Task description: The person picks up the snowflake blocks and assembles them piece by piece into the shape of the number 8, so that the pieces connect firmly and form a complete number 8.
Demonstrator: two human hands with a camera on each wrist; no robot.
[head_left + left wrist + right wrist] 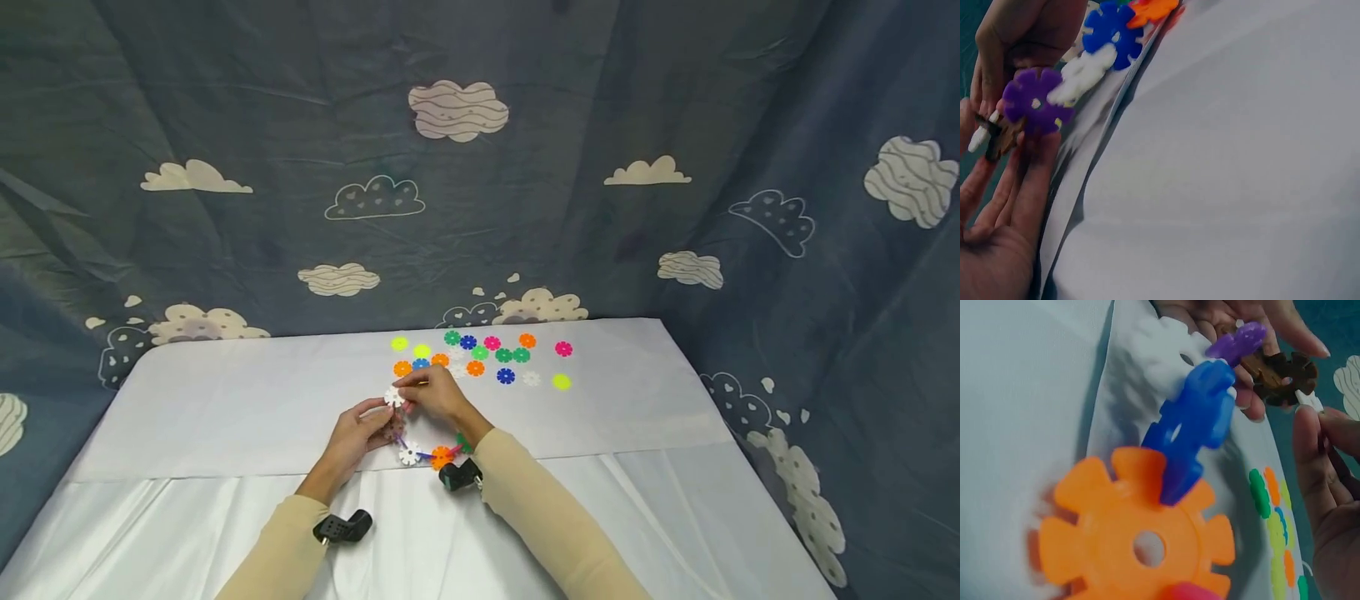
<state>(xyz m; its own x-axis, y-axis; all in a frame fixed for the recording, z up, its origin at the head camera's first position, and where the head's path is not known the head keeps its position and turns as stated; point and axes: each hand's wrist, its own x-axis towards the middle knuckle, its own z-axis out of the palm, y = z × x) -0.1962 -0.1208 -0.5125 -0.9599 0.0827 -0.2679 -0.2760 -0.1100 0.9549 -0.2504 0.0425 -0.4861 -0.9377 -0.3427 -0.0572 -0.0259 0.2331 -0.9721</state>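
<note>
A curved chain of slotted plastic snowflake discs lies in front of me on the white cloth, with white (409,454), orange (442,457), blue (1112,34) and purple (1034,100) discs joined edge to edge. My left hand (354,439) holds the chain near its brown disc (1288,380), thumb on one side and fingers on the other. Between thumb and fingertips my right hand (437,393) pinches a white disc (393,397), its edge up against the brown one. In the right wrist view the white disc is mostly hidden by fingers.
Loose discs lie scattered beyond my hands, among them yellow (562,382), dark blue (506,376), orange (476,367) and pink (564,348). A cloud-patterned curtain (525,242) hangs behind the table. White cloth (225,408) covers the tabletop, with a seam near the chain.
</note>
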